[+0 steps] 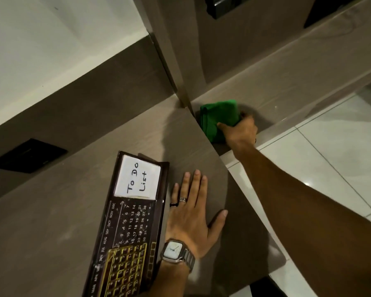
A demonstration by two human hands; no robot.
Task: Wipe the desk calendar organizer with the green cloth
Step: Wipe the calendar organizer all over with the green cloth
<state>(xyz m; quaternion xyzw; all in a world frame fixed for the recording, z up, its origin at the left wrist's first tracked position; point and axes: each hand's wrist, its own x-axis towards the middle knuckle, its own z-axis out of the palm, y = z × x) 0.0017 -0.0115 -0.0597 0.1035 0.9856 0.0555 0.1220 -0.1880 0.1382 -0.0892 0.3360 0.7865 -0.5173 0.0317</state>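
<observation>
Two hands in view, both bare. Left hand (191,215) spread flat and open on the desk (62,221), just beside the right edge of the calendar organizer (129,228), with two rings and a wristwatch (175,250). Right hand (240,130) stretched far beyond the top end of the organizer, down on a lower ledge (287,99), fingers closed around the near edge of the green cloth (220,120).

Cloth folded into a thick soft pad, well apart from the organizer. Probably light and limp, easy to crush in the palm; best pinched by one folded edge, so that it stays bundled when lifted.

Organizer lying flat on the desk, long and dark, glossy, with pale specks like dust on its face. Probably stiff and light, likely to slide on the smooth wood under a wiping stroke; better held by its long side edge with the open hand.

Readable writing: "To Do List" by hand on a white note (137,179) at the top end of the organizer; month names from JAN to DEC along its left side; day numbers up to 31 in the middle. Lower gold grid too small to read. No brand visible.
</observation>
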